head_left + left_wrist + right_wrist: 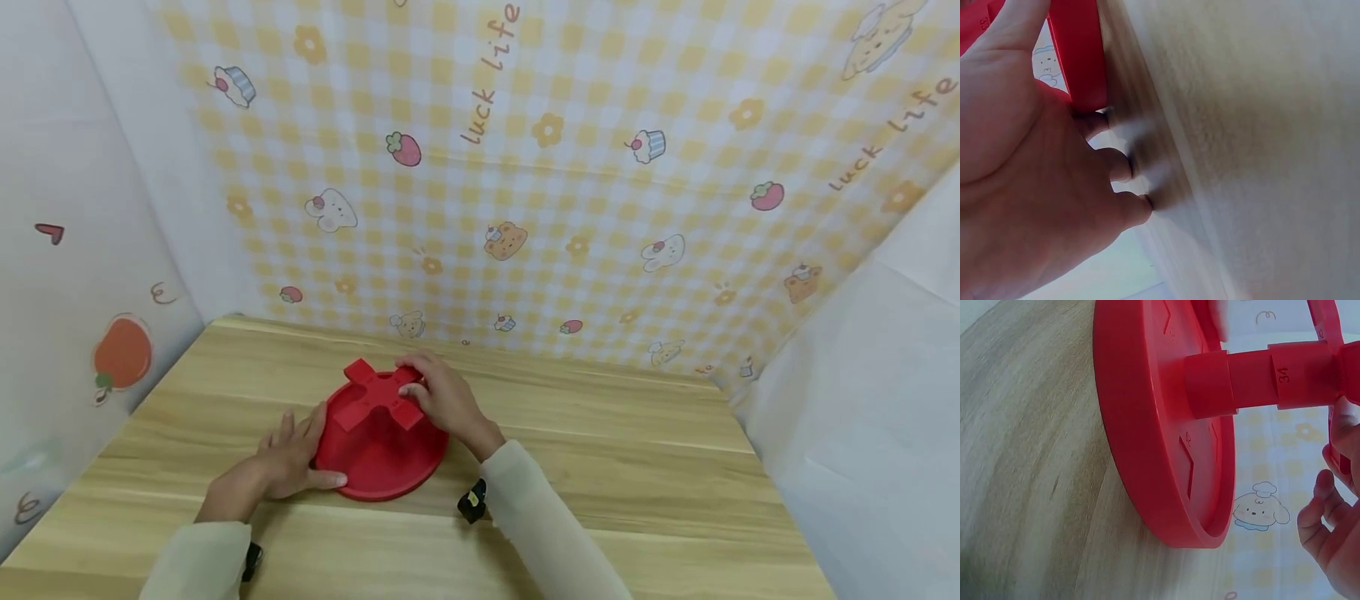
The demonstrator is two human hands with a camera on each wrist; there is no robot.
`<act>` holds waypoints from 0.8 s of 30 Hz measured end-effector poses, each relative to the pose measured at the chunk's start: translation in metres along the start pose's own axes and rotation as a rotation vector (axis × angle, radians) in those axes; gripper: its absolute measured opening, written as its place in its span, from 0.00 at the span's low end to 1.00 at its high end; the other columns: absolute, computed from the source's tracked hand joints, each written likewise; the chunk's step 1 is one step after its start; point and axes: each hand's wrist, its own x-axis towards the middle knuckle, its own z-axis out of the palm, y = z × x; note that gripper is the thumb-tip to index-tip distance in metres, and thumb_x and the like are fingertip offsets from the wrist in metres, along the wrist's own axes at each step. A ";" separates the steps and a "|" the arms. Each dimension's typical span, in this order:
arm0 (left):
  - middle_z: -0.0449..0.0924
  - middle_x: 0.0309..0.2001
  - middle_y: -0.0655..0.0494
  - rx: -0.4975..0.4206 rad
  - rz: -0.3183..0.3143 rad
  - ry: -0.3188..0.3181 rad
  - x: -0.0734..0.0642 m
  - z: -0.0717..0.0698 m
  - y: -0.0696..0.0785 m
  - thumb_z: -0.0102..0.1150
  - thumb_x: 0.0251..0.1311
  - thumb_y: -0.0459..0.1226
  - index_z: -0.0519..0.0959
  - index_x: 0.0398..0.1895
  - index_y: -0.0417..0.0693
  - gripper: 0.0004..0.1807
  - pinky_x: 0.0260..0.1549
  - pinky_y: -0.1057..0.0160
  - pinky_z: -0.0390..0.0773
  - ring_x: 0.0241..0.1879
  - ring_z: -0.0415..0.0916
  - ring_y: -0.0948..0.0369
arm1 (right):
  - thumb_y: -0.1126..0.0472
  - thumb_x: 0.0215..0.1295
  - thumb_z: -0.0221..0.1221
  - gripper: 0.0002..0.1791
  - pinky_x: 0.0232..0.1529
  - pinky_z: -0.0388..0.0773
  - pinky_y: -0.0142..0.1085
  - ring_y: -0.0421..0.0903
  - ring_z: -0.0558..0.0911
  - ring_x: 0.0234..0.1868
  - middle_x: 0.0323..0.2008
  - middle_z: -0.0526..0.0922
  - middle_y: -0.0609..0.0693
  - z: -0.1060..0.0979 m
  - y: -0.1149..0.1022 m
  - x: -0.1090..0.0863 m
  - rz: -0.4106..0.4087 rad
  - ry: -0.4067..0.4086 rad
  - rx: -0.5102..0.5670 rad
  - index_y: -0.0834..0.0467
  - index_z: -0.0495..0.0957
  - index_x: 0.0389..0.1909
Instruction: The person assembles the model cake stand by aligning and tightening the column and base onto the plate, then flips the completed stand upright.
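Observation:
A red round base point(382, 475) with a raised rim lies on the table. From its middle rises a short red post point(1250, 381), marked 34, bearing a red cross-shaped top point(381, 395) with four flat arms. My right hand point(446, 400) pinches the cross top's right arms between thumb and fingers. My left hand point(288, 458) is spread against the base's left rim. Its thumb lies by the front edge, while the other fingertips point(1141, 209) rest on the table. Beneath the cross top, part of the post is hidden in the head view.
The wood-grain table point(637, 467) extends to both sides. Behind it hangs a yellow checked cloth point(525, 192) with printed cartoons. White sheets point(877, 400) bound the sides. Black wrist devices point(472, 502) sit by both sleeves.

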 end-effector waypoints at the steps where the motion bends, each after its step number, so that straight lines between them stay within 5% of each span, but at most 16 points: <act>1: 0.40 0.74 0.26 -0.008 -0.002 0.001 -0.001 0.000 0.000 0.71 0.46 0.61 0.33 0.76 0.29 0.73 0.62 0.22 0.33 0.70 0.23 0.23 | 0.54 0.67 0.61 0.21 0.46 0.80 0.31 0.41 0.78 0.48 0.59 0.77 0.45 0.001 -0.001 -0.001 0.003 0.004 -0.014 0.52 0.77 0.60; 6: 0.38 0.74 0.27 -0.047 0.007 0.002 0.003 0.003 -0.008 0.71 0.44 0.64 0.32 0.76 0.32 0.75 0.62 0.21 0.31 0.70 0.22 0.24 | 0.52 0.68 0.61 0.21 0.45 0.80 0.31 0.42 0.78 0.50 0.60 0.77 0.45 0.000 -0.001 -0.001 0.005 0.001 -0.036 0.51 0.77 0.60; 17: 0.34 0.77 0.32 -0.093 0.014 -0.034 0.019 0.005 -0.020 0.68 0.34 0.73 0.30 0.78 0.37 0.82 0.62 0.22 0.26 0.71 0.17 0.27 | 0.62 0.66 0.64 0.33 0.51 0.81 0.32 0.48 0.81 0.53 0.65 0.73 0.55 -0.010 0.016 -0.001 0.013 -0.111 0.255 0.56 0.66 0.71; 24: 0.36 0.76 0.30 -0.099 0.012 -0.012 0.014 0.005 -0.022 0.69 0.33 0.72 0.31 0.77 0.34 0.82 0.61 0.22 0.25 0.71 0.19 0.26 | 0.64 0.66 0.63 0.30 0.40 0.84 0.30 0.50 0.83 0.48 0.63 0.73 0.54 -0.006 0.024 -0.018 0.046 -0.146 0.277 0.54 0.69 0.69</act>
